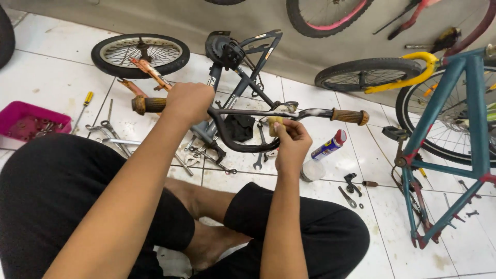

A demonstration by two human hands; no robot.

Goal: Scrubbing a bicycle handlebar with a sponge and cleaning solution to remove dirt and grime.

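A: Head view: what do the hands have?

B: The left hand (190, 102) is wrapped tight around the black curved metal handlebar (243, 135), just inside its worn brown rubber grip (147, 105) at the left end. The right hand (292, 140) pinches a small tan, sponge-like pad (274, 124) between thumb and fingertips, pressed against the bar near its middle.

A: And where does the bar sit?

B: Over the white tiled floor (51, 77), just above the person's crossed legs in black shorts. Its other brown grip (351, 117) points right. Beyond it lies a dark small bicycle frame (243, 77) with one spoked wheel (140, 53) behind it.

A: Any cans or containers?

B: A blue and yellow spray can with a red cap (329, 145) lies tilted just right of the right hand, with a small clear round tub (312, 170) below it. A shallow magenta plastic tray (31, 116) holding small metal parts sits at the far left.

A: Tools?

B: A yellow-handled screwdriver (82, 111) lies near the tray; wrenches (111, 134) are scattered under the bar. A teal bicycle frame (460, 134) stands at the right, with a yellow handlebar (408, 77) behind it.
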